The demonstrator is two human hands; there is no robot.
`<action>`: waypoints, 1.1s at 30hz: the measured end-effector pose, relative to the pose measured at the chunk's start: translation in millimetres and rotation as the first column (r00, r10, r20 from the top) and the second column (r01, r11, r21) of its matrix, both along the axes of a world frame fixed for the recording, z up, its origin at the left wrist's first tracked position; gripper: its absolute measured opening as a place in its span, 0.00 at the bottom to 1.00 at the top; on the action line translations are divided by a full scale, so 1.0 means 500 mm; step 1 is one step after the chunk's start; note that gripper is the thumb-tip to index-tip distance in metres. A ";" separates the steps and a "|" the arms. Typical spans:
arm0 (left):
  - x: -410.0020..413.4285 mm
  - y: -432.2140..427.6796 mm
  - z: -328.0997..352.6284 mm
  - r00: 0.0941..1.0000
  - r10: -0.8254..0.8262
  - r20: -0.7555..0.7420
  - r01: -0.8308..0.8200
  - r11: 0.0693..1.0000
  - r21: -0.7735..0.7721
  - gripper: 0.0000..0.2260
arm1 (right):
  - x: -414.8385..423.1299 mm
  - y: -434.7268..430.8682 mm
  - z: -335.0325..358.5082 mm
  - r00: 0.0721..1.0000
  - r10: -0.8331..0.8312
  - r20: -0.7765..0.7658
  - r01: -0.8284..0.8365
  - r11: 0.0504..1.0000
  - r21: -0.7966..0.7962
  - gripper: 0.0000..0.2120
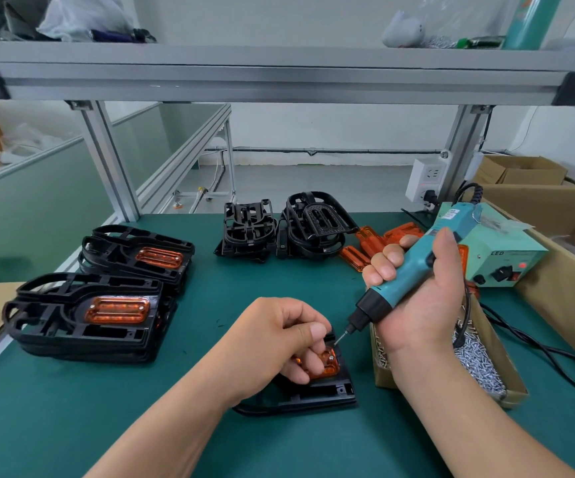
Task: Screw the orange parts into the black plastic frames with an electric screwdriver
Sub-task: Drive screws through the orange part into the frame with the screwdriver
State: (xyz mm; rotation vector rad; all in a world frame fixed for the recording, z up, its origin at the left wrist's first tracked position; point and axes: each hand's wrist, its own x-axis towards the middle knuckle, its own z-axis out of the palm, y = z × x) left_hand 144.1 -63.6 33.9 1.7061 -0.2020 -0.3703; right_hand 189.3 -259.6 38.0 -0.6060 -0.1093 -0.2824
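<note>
My right hand [417,291] grips the teal electric screwdriver [413,270], tilted with its bit pointing down-left at a screw on the orange part [329,365]. That orange part sits in a black plastic frame [317,391] near the table's front. My left hand [279,343] lies over the frame with curled fingers pinching the orange part, hiding most of it. Two stacks of black frames with orange parts fitted [106,312] [141,253] lie at the left.
Bare black frames [248,229] [317,222] and loose orange parts [372,243] lie at the back. A cardboard box of screws [479,360] is beside my right wrist. The teal power supply [500,257] and its black cable [548,350] are at the right, with large cardboard boxes beyond.
</note>
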 end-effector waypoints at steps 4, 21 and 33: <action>-0.005 -0.008 -0.004 1.000 -0.018 0.004 0.018 1.000 0.014 0.07 | 0.003 -0.005 0.002 1.000 -0.019 -0.007 0.019 1.000 0.017 0.18; -0.009 -0.018 -0.006 0.995 -0.002 -0.096 -0.013 0.989 -0.150 0.05 | -0.002 -0.002 0.004 0.999 -0.033 -0.014 0.034 0.999 0.019 0.19; -0.010 -0.020 -0.002 0.983 -0.019 -0.184 -0.022 0.975 -0.222 0.04 | -0.002 -0.006 0.004 1.000 -0.030 -0.009 0.030 0.999 0.031 0.18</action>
